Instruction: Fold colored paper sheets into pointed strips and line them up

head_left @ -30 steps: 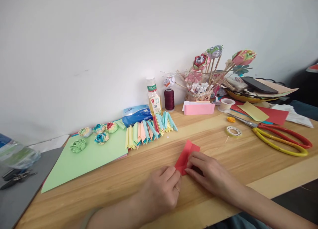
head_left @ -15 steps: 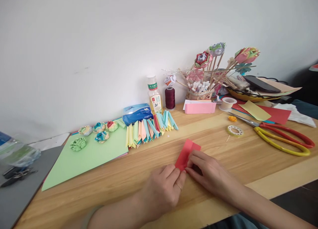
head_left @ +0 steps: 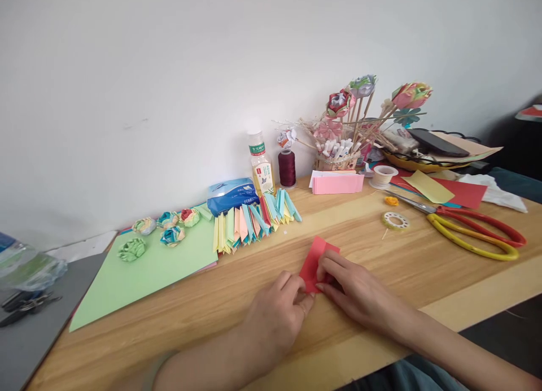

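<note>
A red paper strip (head_left: 311, 259) lies on the wooden table, a crease running along its length and its near end between my hands. My left hand (head_left: 283, 303) has its fingers bent over the near left corner of the strip, closed on it. From the right, my right hand (head_left: 349, 281) pinches the paper's right edge with thumb and forefinger. The fingers hide the near end of the strip, so its exact fold there cannot be made out. Beyond the strip stands a row of folded coloured paper pieces (head_left: 245, 226).
Red-and-yellow-handled scissors (head_left: 474, 227) and a tape roll (head_left: 396, 221) lie to the right. Paper flowers (head_left: 132, 249) rest on green sheets (head_left: 139, 289) at left. Behind are a bottle (head_left: 263, 168), a thread spool (head_left: 287, 169), a tissue pack (head_left: 232, 196) and pink strips (head_left: 337, 184).
The left hand's fingers have shifted slightly back, showing more of the strip's near end. The right hand keeps its pinch. The whole view has shifted a little.
</note>
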Available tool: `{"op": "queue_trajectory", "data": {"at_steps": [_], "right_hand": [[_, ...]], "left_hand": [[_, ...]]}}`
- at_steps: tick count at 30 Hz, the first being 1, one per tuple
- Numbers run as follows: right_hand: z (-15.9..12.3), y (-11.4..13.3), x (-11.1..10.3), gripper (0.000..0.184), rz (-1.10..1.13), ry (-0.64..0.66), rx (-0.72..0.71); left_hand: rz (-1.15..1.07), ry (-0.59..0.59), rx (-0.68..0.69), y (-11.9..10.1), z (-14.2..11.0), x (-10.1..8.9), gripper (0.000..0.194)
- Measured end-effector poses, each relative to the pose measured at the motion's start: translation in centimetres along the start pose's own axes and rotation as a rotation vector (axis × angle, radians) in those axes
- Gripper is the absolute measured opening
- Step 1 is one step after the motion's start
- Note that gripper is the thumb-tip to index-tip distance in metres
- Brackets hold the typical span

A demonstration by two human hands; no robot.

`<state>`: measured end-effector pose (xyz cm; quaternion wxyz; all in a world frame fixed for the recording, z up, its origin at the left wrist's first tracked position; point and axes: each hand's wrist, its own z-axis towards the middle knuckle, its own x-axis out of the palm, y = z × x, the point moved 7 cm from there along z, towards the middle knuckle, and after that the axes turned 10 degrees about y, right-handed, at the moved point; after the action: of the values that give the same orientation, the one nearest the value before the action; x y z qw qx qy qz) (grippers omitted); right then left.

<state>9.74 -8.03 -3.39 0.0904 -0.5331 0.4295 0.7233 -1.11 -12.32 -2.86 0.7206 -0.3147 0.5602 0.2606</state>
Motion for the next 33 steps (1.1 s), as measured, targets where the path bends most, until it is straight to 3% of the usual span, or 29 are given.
{"op": "queue_trajectory", "data": {"at_steps": [6, 9, 12, 15, 18, 20, 23, 26, 33], "right_hand": [[-2.3, 0.6, -0.7, 0.029, -0.202, 0.052, -0.258], [-3.0, 2.1, -0.5, 0.030, -0.297, 0.044, -0.293], [-2.7, 3.6, 0.3, 0.029, -0.260, 0.083, -0.229], [-2.1, 4.7, 0.8, 0.039, -0.198, 0.098, -0.195], [-1.6, 4.9, 0.7, 0.026, -0.087, 0.121, -0.206], [-1.1, 3.9, 0.2, 0.023, -0.040, 0.103, -0.146], [0.1, 1.3, -0.9, 0.023, -0.125, -0.001, 0.067], [1.6, -0.7, -1.1, 0.015, -0.197, 0.011, 0.236], [3.0, -1.3, -1.1, 0.014, -0.095, 0.083, 0.275]], "left_hand": [[0.124, -0.087, 0.075, 0.5, -0.2, -0.1, 0.021], [0.216, -0.139, 0.097, 1.0, -0.1, -0.6, 0.023], [0.207, -0.095, 0.092, 1.4, 0.3, -0.7, 0.027], [0.083, -0.044, 0.102, 1.5, 0.3, -0.8, 0.031], [0.024, -0.070, 0.134, 1.5, 0.1, -1.0, 0.030], [0.031, -0.101, 0.155, 1.6, -0.2, -1.1, 0.030], [0.068, -0.112, 0.220, 1.8, -0.4, -0.9, 0.032], [0.123, -0.089, 0.292, 2.0, -0.4, -0.6, 0.035], [0.233, -0.128, 0.288, 3.0, -0.1, -0.5, 0.030]]}}
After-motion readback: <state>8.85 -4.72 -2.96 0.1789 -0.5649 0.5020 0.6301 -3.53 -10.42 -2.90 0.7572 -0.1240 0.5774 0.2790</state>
